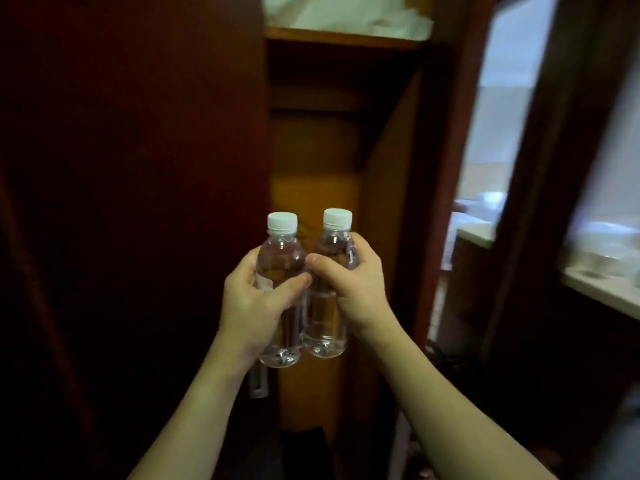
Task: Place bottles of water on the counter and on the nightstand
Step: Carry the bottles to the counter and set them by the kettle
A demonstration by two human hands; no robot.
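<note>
- Here, a head-worn view looks down two bare forearms reaching forward in a dim room, each hand carrying one small clear water bottle with a white cap.
- The left hand [254, 306] wraps its grip around the left bottle [281, 289], thumb across the front, fingers hidden behind; the bottle is upright and appears full.
- The right hand [349, 282] closes its grip on the right bottle [329, 306] in the same way, thumb in front near the bottle's shoulder.
- The two bottles are held side by side in the air, touching or very nearly so, with the thumb tips meeting between them.
- Behind the hands is an open wooden closet [329, 150] with an orange-brown interior; a dark reddish door panel [138, 168] fills the left side, and white folded linen [346, 12] rests on the upper shelf.
- To the right, blurred, a pale table [602, 296] edge carries some whitish items too unclear to identify; a brighter room shows beyond a doorway.
- Progress, as a judgement: both bottles are in hand and neither rests on any surface, so placement has not begun. No nightstand is visible. Setting one bottle on the table and the other on the nightstand remains to be done.
</note>
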